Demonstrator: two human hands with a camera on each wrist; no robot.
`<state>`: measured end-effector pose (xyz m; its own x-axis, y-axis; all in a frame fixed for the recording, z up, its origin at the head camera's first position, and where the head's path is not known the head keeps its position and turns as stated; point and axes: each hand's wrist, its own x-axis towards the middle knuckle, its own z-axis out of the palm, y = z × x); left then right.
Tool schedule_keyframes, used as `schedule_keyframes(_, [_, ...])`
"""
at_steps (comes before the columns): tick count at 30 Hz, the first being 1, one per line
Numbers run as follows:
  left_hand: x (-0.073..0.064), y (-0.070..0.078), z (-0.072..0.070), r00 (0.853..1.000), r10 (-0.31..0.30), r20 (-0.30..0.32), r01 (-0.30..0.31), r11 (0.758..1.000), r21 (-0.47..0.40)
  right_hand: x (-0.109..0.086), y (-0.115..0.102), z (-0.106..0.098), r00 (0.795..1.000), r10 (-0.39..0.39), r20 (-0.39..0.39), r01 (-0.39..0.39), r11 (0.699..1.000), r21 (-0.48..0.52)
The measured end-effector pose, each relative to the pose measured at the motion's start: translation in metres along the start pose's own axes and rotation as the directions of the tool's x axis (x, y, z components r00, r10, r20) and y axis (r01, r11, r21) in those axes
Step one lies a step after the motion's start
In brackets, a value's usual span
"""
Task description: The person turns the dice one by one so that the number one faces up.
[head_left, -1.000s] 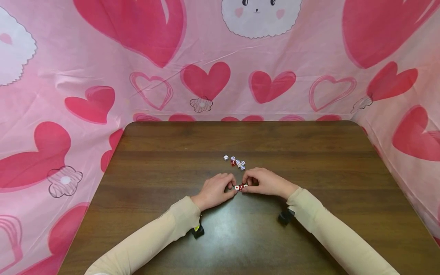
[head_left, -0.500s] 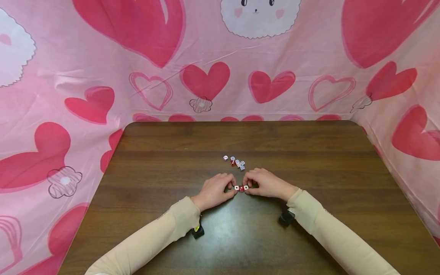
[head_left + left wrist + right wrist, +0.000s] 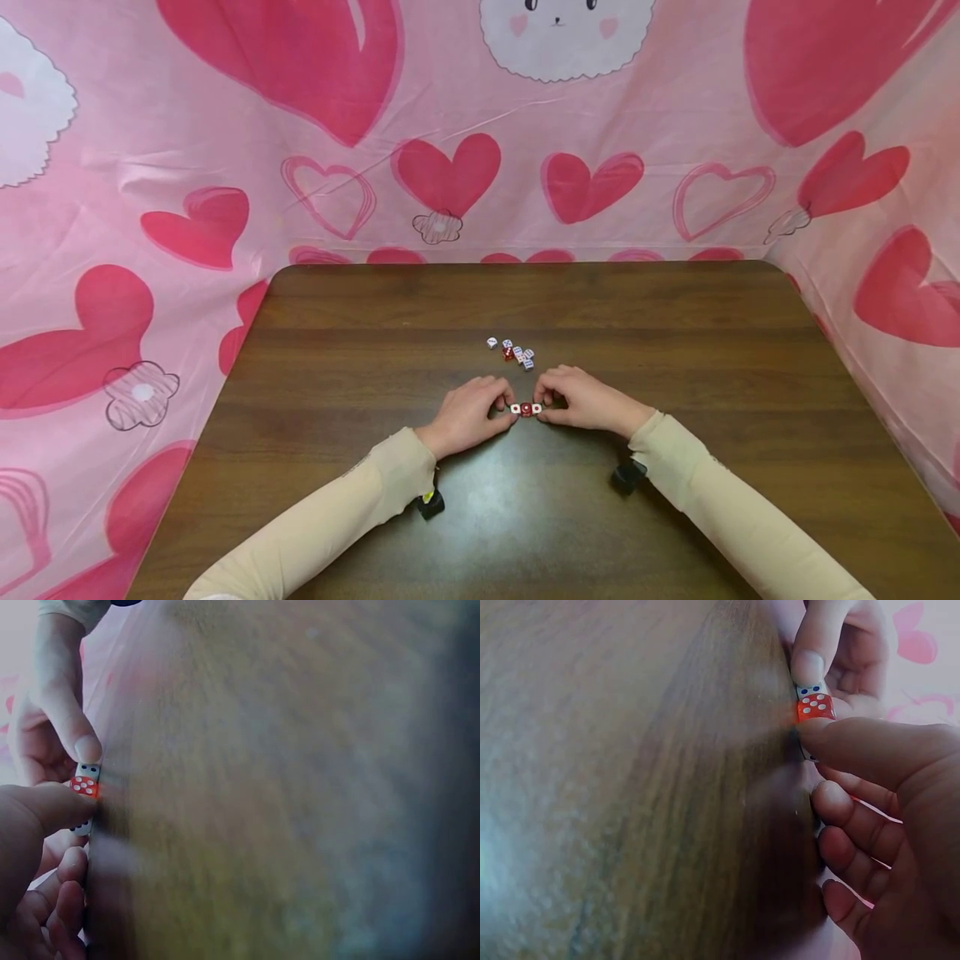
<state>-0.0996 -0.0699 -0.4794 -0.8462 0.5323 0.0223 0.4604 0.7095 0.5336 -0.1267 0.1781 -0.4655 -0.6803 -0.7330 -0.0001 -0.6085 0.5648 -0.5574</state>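
Observation:
Three dice stand side by side in a short row on the table: a red die (image 3: 527, 409) in the middle, a white die (image 3: 515, 409) at its left and another white die (image 3: 537, 409) at its right. My left hand (image 3: 465, 414) pinches the left white die between thumb and fingers. At the other end, my right hand (image 3: 588, 400) pinches the right white die the same way. In the left wrist view the red die (image 3: 85, 785) shows five white pips, and a thumb partly covers the nearer white die (image 3: 82, 829).
Beyond the hands lies a loose group of several white dice (image 3: 519, 353) with one red die (image 3: 508, 353) among them. One white die (image 3: 492, 342) sits slightly apart at the left. Pink heart-patterned cloth (image 3: 517, 117) hangs around the brown wooden table (image 3: 360, 308).
My right thumb and fingers have shifted slightly right, uncovering the right white die that they partly hid. The left hand stays in place, and the row now shows in full.

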Motion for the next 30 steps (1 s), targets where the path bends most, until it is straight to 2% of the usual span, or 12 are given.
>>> schedule_keyframes(15, [0.0, 0.001, 0.001, 1.0, 0.009, 0.002, -0.009, 1.0, 0.01, -0.001, 0.002, 0.006, 0.999, -0.016, -0.031, 0.015, 1.0, -0.022])
schedule_keyframes(19, [0.0, 0.0, -0.002, 0.999, 0.043, 0.018, -0.043, 0.999, -0.005, -0.002, 0.001, 0.005, 0.999, -0.021, -0.035, 0.02, 1.0, -0.018])
schedule_keyframes(21, [0.001, -0.002, -0.006, 0.997, 0.068, 0.04, -0.066, 0.997, -0.05, -0.002, 0.001, 0.005, 0.999, -0.021, -0.035, 0.021, 1.0, -0.02])
schedule_keyframes(23, [0.004, -0.005, -0.012, 0.994, 0.084, 0.065, -0.075, 0.988, -0.134, -0.002, 0.001, 0.006, 0.999, -0.023, -0.035, 0.022, 0.999, -0.025])
schedule_keyframes(26, [0.01, -0.009, -0.024, 0.994, 0.071, 0.083, -0.05, 0.972, -0.228, -0.002, 0.001, 0.006, 0.999, -0.02, -0.032, 0.019, 0.999, -0.028])
schedule_keyframes(28, [0.017, -0.012, -0.032, 0.997, 0.036, 0.067, -0.019, 0.971, -0.239, -0.002, 0.001, 0.005, 0.999, -0.022, -0.031, 0.021, 0.999, -0.028])
schedule_keyframes(30, [0.024, -0.017, -0.038, 1.0, -0.005, 0.03, 0.011, 0.98, -0.198, -0.002, 0.001, 0.005, 0.999, -0.025, -0.032, 0.024, 0.999, -0.029])
